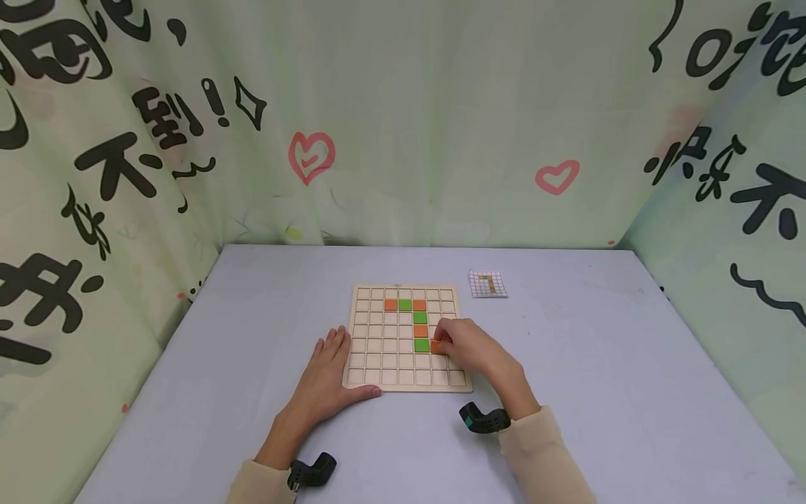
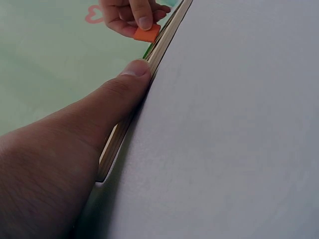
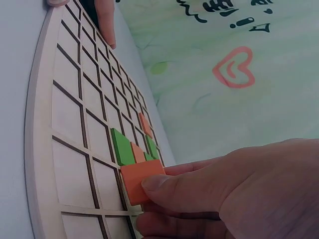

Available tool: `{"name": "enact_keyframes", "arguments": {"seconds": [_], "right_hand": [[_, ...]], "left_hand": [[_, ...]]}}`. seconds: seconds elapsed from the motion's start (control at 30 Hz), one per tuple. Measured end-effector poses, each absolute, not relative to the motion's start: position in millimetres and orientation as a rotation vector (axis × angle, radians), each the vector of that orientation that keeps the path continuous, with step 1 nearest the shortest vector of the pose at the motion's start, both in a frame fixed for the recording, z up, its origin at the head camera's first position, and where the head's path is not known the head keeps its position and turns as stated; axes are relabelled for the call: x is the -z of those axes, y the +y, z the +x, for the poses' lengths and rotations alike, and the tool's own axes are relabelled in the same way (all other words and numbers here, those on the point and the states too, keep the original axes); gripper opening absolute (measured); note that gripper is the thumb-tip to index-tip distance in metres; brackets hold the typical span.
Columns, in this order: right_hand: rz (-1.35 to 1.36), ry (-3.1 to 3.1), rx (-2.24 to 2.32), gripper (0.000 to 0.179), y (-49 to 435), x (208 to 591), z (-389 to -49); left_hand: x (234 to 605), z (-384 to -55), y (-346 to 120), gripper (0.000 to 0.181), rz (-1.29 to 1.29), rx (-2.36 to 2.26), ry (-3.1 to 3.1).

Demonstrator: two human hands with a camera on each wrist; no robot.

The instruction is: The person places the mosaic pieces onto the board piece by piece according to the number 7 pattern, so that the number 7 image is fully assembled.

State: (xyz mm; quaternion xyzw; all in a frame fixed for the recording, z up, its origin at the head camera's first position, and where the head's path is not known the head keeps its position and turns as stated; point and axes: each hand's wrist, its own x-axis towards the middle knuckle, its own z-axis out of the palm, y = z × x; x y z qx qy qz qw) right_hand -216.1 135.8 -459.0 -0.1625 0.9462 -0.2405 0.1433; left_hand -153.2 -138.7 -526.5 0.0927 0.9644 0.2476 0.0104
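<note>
A wooden grid board (image 1: pixel 409 389) lies on the table, with orange and green square tiles in some of its cells. They form a short row near the far edge and a column running toward me, ending in a green tile (image 1: pixel 421 345). My right hand (image 1: pixel 478 350) pinches an orange tile (image 3: pixel 130 181) between thumb and fingers, tilted over the cell just right of that green tile. Along the board's left edge rests my left hand (image 1: pixel 327 378), fingers extended; its thumb (image 2: pixel 137 69) lies against the near edge.
A small card (image 1: pixel 497 285) printed with a grid and a coloured pattern lies beyond the board's far right corner. The white table (image 1: pixel 567 336) is enclosed by a pale green curtain (image 1: pixel 434 140) with black lettering and red hearts. Each wrist wears a black camera (image 1: pixel 483 420).
</note>
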Motion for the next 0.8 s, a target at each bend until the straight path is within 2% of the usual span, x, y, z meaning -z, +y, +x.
{"name": "enact_keyframes", "arguments": {"seconds": [0.8], "right_hand": [[-0.502, 2.693, 0.646, 0.005, 133.1, 461.9, -214.5]], "left_hand": [[525.6, -152.7, -138.1, 0.12, 0.291, -0.749, 3.014]]}}
